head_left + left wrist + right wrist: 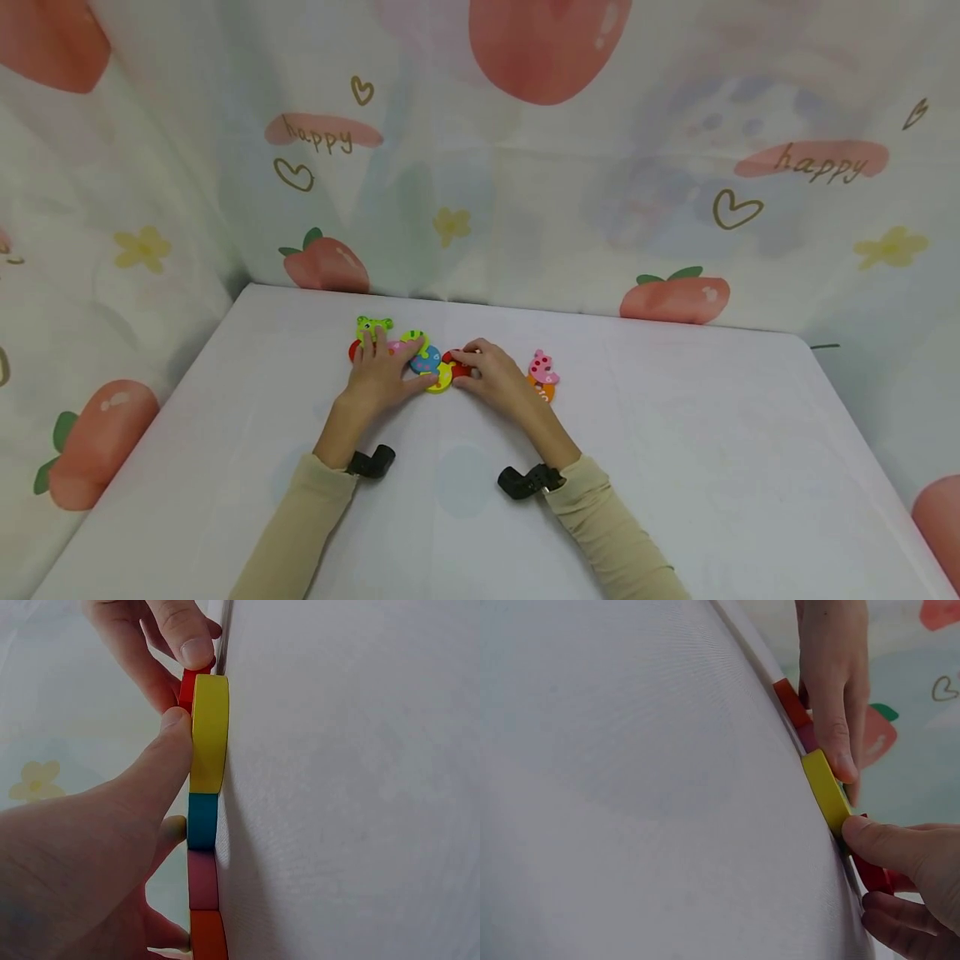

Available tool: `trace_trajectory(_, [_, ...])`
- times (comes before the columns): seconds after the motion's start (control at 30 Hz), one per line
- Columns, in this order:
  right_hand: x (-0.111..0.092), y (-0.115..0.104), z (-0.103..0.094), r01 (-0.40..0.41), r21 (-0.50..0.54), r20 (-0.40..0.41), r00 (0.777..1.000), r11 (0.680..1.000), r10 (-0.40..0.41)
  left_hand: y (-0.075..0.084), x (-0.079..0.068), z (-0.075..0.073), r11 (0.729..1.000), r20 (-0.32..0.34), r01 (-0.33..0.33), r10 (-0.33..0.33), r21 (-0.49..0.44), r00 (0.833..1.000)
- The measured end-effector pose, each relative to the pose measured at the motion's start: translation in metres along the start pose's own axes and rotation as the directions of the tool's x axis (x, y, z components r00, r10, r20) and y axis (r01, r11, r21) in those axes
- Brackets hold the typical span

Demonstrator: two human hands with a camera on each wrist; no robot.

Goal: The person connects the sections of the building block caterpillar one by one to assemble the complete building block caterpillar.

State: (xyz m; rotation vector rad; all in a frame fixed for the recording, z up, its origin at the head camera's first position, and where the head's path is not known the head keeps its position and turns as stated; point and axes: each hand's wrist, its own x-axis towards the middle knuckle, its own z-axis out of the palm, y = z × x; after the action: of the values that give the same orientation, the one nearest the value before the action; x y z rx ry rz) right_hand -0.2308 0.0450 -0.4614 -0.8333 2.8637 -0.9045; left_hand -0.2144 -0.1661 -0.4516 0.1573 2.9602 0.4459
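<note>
A winding row of thick, colourful puzzle pieces lies on the white table. Spread over its left part, my left hand (372,382) rests its fingers on the pieces, with the thumb at the yellow piece (442,381). Beside the yellow one are a blue dotted piece (425,360), a pink piece (202,879) and an orange piece (208,934). A green animal-head piece (365,323) tops the left end. My right hand (506,385) pinches a red piece (872,874) between thumb and fingers, right against the yellow piece's end. The fingers partly hide it.
Right of my right hand lie a pink spotted animal-shaped piece (542,365) and an orange piece with white marks (547,391), touching each other. The white tabletop (675,450) meets a printed curtain (525,208) just behind the pieces.
</note>
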Motion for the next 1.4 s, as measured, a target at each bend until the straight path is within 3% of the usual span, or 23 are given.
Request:
trace_trajectory(0.6, [-0.0011, -0.0003, 0.0015, -0.001, 0.000, -0.004, 1.000, 1.000, 0.001, 0.0002, -0.0003, 0.0016, 1.000, -0.009, 0.002, -0.002, 0.011, 1.000])
trace_trajectory(1.1, [-0.0036, -0.0002, 0.0036, -0.001, -0.112, 0.035, 0.999, 0.994, 0.005, 0.0013, -0.0004, 0.0005, 1.000, -0.010, 0.008, -0.009, -0.003, 1.000])
trace_trajectory(1.4, [-0.0056, 0.0026, 0.0033, 0.007, -0.065, 0.040, 0.999, 0.998, -0.004, 0.0035, -0.0028, -0.0002, 1.000, -0.018, 0.014, -0.013, 0.025, 1.000])
